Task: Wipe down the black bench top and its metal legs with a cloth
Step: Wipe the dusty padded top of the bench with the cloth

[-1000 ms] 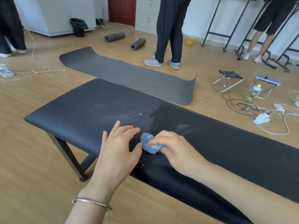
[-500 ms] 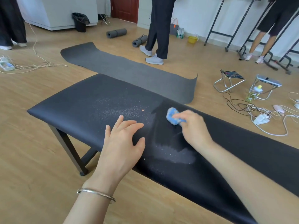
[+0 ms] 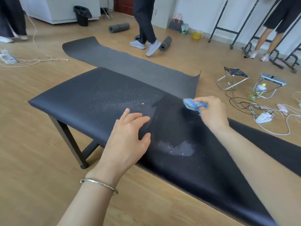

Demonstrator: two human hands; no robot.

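The counter (image 3: 81, 101) runs out through the right and bottom edges of the frame, so its right end and whatever supports it there go unseen. Only the metal legs (image 3: 68, 139) at lower left show, their tops hidden beneath the counter. The blue cloth (image 3: 192, 104) is smeared by blur and half buried in the fingers of the right hand (image 3: 213, 111); whether it touches the counter's far edge cannot be told. The right forearm covers the counter's surface at lower right. The people (image 3: 145, 22) along the top edge are cropped to legs only. A power strip (image 3: 6, 57) is cut by the left edge.
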